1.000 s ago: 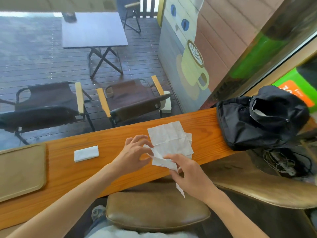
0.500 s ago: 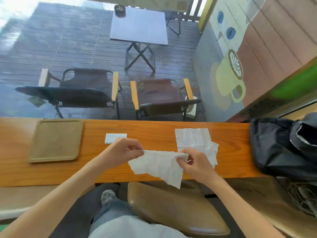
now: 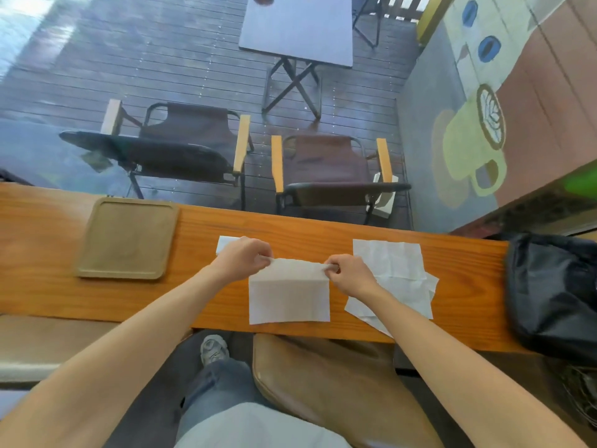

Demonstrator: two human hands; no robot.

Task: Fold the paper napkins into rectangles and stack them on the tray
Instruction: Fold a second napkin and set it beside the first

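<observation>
At the left of the frame, a brown tray (image 3: 127,237) lies flat on the long wooden counter (image 3: 452,263), and nothing lies on its surface. Just to the right of the tray, near the far edge of the counter, there is a small folded napkin (image 3: 225,243); only its left part is visible, because the left hand (image 3: 240,258) is in front of it.

The left hand is near the middle of the frame. Its fingers are curled, and the thumb and fingertips pinch the upper left corner of a white napkin (image 3: 289,295). This napkin lies in the centre of the frame on the counter, with its lower edge close to the near edge of the counter. Its top edge is lifted a little between the two hands, and a horizontal crease runs across it below the top. The right hand (image 3: 350,274) pinches the upper right corner of the same napkin, with fingers curled together.

To the right of the right hand, a pile of unfolded napkins (image 3: 395,276) lies on the counter; its lower corner goes a little over the near edge. At the far right of the frame, a black bag (image 3: 552,292) rests on the end of the counter.

In the upper part of the frame, beyond the counter, two folding chairs (image 3: 323,169) and a small table (image 3: 298,27) stand on a dark wooden deck.
</observation>
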